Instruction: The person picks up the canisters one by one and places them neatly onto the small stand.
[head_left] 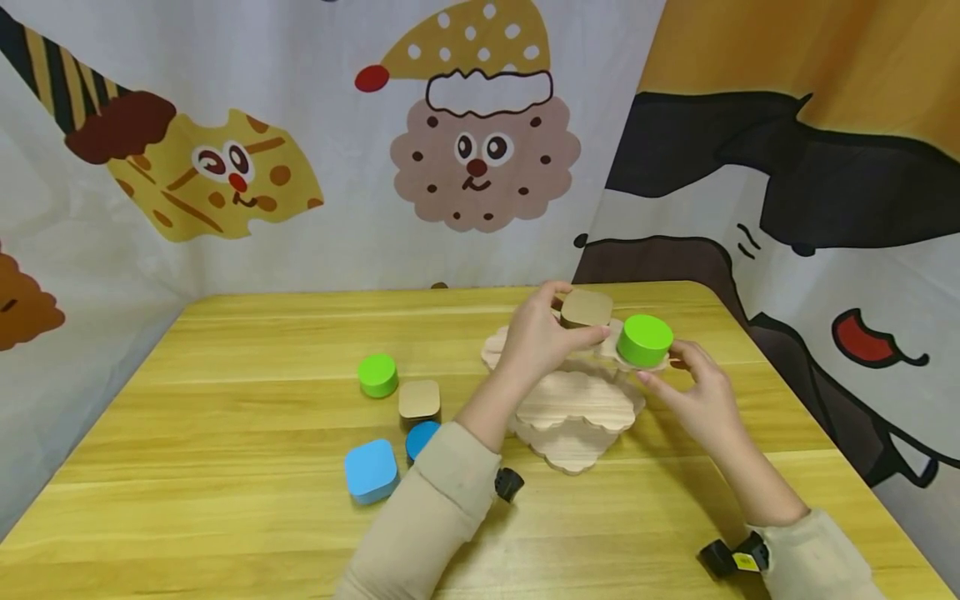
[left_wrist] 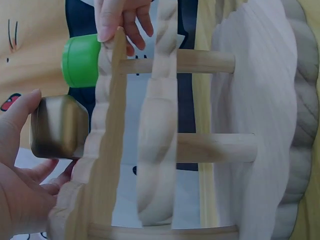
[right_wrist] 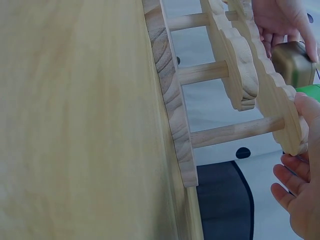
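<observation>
My left hand (head_left: 536, 333) pinches a gold square tin (head_left: 587, 308) between thumb and fingers, right at the top tier of a tiered wooden stand (head_left: 576, 400). In the left wrist view, the tin's base is close against the scalloped tier. A bright green round tin (head_left: 645, 340) sits on the right end of that same tier. Beside it, my right hand (head_left: 701, 400) grips the tier's end, thumb at the near edge and index finger round the far side. The right wrist view shows its other fingers (right_wrist: 287, 180) loosely bent below the tier.
Left of the stand, on the wooden table (head_left: 247, 500), are another green round tin (head_left: 377, 375), a second gold square tin (head_left: 419, 402), a light blue square tin (head_left: 372, 472) and a blue round tin (head_left: 422, 439), partly covered by my left sleeve. A printed curtain (head_left: 322, 167) hangs behind.
</observation>
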